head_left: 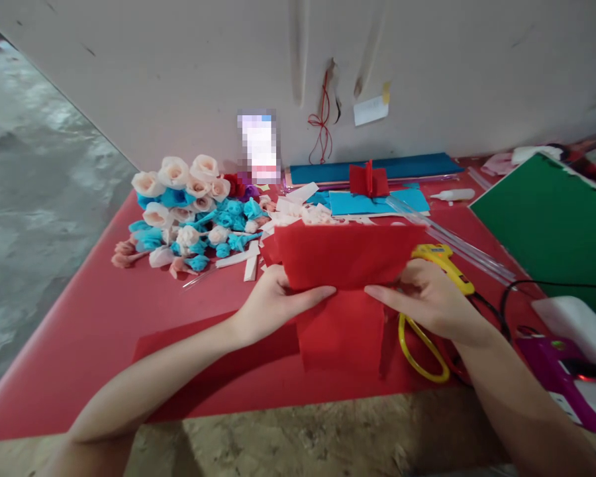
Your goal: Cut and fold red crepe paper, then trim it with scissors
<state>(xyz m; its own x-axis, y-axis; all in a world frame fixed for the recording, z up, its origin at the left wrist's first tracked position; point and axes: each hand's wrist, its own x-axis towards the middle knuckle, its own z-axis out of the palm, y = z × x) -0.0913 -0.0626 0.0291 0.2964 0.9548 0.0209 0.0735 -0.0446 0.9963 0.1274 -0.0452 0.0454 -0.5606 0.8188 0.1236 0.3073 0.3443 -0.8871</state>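
Observation:
Both hands hold a red crepe paper sheet [345, 258] upright above the red table cover [94, 318]. My left hand [273, 301] pinches its lower left part, thumb lying across the front. My right hand [424, 298] pinches the lower right part, fingers closed on the paper. The lower part of the sheet hangs down over the table between the two hands. Yellow-handled scissors [422, 348] lie under my right wrist.
A pile of blue, white and pink paper roses [189, 212] lies at the back left. A yellow glue gun [444, 262], clear sticks [457, 242], blue paper [372, 199], a green board [546, 225] and a purple device [566, 371] sit to the right. The wall stands behind.

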